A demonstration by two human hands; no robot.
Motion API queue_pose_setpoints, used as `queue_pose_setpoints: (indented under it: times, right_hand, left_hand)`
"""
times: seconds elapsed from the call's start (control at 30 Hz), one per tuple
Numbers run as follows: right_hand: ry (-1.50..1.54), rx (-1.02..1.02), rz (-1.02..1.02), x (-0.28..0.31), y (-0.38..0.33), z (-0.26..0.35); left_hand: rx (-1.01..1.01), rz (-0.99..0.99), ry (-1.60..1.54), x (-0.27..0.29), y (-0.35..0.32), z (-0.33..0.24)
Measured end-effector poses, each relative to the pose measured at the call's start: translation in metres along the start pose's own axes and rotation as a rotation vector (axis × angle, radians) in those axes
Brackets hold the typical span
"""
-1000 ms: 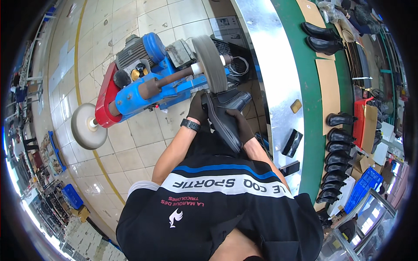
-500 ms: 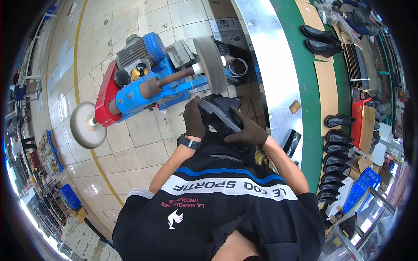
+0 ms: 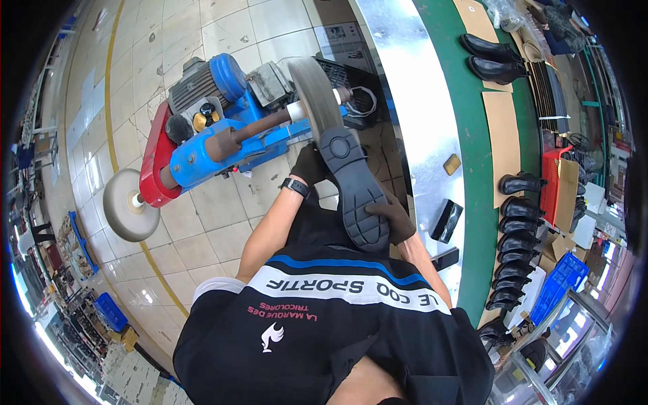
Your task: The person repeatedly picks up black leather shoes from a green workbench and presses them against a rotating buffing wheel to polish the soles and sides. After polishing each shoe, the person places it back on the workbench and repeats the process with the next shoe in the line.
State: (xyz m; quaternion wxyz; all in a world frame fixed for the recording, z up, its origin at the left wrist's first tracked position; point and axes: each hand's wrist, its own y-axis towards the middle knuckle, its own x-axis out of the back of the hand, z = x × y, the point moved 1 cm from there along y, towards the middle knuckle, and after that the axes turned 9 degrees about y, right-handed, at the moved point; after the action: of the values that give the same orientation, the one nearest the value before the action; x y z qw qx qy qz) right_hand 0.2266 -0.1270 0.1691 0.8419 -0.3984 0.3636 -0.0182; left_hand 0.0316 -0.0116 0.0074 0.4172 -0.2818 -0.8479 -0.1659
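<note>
Both gloved hands held a black boot [image 3: 354,189] sole-up, heel against the grey spinning wheel [image 3: 316,101]. The left hand [image 3: 309,165] had a grip near the heel; the right hand [image 3: 393,217] clasped the toe end. The wheel might have grabbed the boot or rubbed a glove if a grip slipped. The blue and red machine [image 3: 202,135] stood on a tiled floor [image 3: 202,223]. Black boots [image 3: 516,233] lined a long green table [image 3: 472,155].

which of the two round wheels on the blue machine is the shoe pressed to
The grey wheel on the shaft's right end, meeting the black shoe. The pale domed wheel on the left end spins free, touching nothing.
</note>
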Motion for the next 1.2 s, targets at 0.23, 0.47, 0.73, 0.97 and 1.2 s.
queue_pose_setpoints:
  times: [0.23, 0.47, 0.73, 0.97, 1.2]
  right_hand:
    - [0.589, 0.004, 0.147, 0.021, 0.027, -0.039]
    - [0.699, -0.001, 0.25, 0.026, 0.033, -0.044]
    - [0.769, -0.081, 0.233, 0.02, 0.025, -0.06]
    - [0.991, -0.146, 0.298, 0.012, 0.08, -0.06]
    - [0.976, -0.175, 0.188, 0.013, 0.125, -0.065]
  left_hand:
    - [0.189, -0.045, -0.23, 0.015, 0.003, 0.001]
    - [-0.16, -0.105, 0.055, 0.024, -0.003, -0.001]
    - [-0.172, 0.094, -0.142, -0.011, -0.03, 0.027]
    - [0.454, 0.163, -1.585, -0.011, -0.025, 0.044]
    - [0.199, 0.255, -0.844, -0.021, -0.033, 0.099]
